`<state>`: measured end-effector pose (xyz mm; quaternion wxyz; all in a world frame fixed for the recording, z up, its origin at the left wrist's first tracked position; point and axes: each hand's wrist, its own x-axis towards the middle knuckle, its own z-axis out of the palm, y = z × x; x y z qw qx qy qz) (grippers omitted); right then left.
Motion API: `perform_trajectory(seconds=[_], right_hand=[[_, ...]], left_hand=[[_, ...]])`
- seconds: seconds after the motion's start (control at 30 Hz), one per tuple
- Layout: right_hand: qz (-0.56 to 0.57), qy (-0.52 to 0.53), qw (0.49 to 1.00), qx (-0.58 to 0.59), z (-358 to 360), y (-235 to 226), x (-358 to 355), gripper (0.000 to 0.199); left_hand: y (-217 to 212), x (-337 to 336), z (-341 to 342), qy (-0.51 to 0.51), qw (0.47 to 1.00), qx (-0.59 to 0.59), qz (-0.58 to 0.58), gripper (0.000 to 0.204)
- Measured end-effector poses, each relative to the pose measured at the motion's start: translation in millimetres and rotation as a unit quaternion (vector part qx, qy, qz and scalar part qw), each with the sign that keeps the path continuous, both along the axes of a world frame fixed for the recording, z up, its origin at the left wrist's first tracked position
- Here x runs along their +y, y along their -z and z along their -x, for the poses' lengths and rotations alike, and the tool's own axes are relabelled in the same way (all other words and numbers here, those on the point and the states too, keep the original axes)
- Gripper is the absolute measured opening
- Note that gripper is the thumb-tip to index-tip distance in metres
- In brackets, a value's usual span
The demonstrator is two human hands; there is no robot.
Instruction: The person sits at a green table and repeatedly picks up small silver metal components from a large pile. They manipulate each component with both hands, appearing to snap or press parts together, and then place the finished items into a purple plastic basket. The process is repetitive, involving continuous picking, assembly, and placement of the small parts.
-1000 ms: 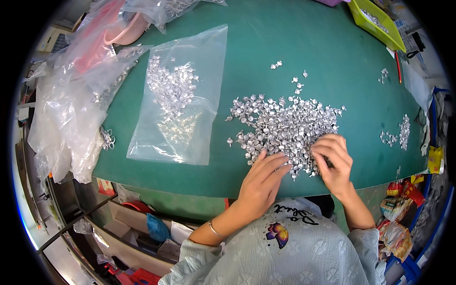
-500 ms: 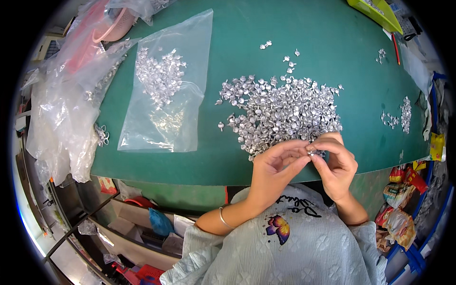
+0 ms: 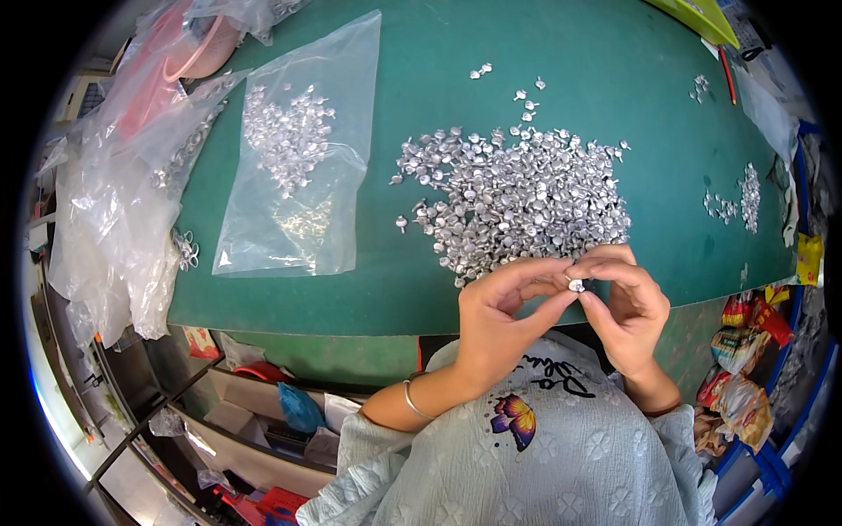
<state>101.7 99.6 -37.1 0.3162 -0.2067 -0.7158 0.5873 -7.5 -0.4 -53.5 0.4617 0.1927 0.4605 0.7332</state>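
A small silver metal piece with a rounded head (image 3: 575, 285) is pinched at the near edge of the table. My left hand (image 3: 502, 320) grips it between thumb and fingertips from one side. From the other side, the thumb and fingers of my right hand (image 3: 633, 314) close on the same piece. Just beyond my fingers spreads a large heap of similar silver pieces (image 3: 526, 193), many with a round head and a short stem. Fingers hide part of the held piece.
A clear plastic bag (image 3: 307, 241) containing more silver pieces lies left of the heap on the green table (image 3: 421, 307). Crumpled plastic (image 3: 114, 228) and a pink basin (image 3: 203, 54) are at the far left. Small clusters of pieces (image 3: 749, 200) and a red pencil-like stick (image 3: 727, 74) lie right.
The held piece has turned, and more of its round head shows between my fingertips. My right hand has shifted very slightly right. The view has moved a little.
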Motion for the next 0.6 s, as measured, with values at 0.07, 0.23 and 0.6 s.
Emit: perform_trajectory(seconds=[0.07,0.23,0.6], right_hand=[[-0.008,-0.008,1.000,-0.015,-2,-3,1,0.025],[-0.022,-0.005,0.999,-0.048,-4,-6,1,0.020],[-0.109,0.023,0.993,-0.041,0,-11,1,0.017]], left_hand=[[-1,0,-1,-0.008,0.999,0.032,0.001,0.032],[-5,0,-6,-0.039,0.993,0.115,0.012,0.030],[-10,-3,-2,-0.021,0.991,0.131,-0.004,0.027]])
